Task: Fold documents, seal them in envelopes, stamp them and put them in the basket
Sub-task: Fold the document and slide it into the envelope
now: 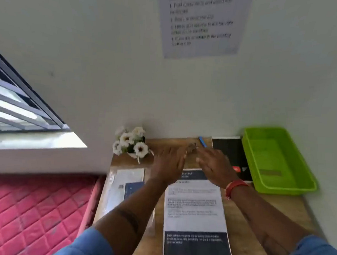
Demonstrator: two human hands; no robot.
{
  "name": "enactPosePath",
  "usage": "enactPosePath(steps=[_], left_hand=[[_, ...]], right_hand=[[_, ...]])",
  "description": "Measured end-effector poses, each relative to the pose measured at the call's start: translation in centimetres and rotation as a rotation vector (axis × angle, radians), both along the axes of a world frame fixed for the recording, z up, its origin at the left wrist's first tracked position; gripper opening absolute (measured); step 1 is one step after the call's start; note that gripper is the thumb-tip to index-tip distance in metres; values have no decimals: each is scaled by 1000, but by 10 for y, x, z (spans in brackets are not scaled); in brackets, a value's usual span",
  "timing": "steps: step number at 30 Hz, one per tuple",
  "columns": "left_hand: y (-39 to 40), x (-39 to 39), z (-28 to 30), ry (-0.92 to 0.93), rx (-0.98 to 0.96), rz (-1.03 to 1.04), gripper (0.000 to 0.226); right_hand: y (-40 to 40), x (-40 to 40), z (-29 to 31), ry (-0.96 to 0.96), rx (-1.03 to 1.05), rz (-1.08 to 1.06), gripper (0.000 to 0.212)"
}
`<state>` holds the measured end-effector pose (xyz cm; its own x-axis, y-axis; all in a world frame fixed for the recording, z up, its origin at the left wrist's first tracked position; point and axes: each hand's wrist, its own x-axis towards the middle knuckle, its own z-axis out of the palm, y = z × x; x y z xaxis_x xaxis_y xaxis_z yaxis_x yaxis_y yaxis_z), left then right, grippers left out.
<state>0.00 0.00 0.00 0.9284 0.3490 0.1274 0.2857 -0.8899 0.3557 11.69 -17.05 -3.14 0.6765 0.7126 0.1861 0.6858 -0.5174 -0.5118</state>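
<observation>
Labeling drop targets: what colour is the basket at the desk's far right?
Bright lime green basket, solid, no pattern; shows best in the head view.

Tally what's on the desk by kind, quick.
Printed document: 1
Clear plastic packet: 1
Green basket: 1
Flower pot: 1
Black box: 1
Blue pen: 1
Total: 6
</observation>
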Motion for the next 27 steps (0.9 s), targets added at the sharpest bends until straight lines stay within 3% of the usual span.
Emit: enactPosePath(steps=[6,9,16,22,27], left_hand=[[-4,-10,-73,178,-125,104,63],[-3,-16,-112,90,-190,123,65],[-5,-20,-153,-215,-83,184,34],[-3,-25,-141,-206,-21,132,6],[-12,-34,-138,-300,23,129,9]], right_hand=[[-21,-19,-76,5,-230,15,64],[-28,-25,-102,-49,-234,7,62],[-35,-27,-127,-282,-47,15,54],[-29,-26,-116,-226,-36,-57,64],[-32,-27,-116,-285,53,-81,32]])
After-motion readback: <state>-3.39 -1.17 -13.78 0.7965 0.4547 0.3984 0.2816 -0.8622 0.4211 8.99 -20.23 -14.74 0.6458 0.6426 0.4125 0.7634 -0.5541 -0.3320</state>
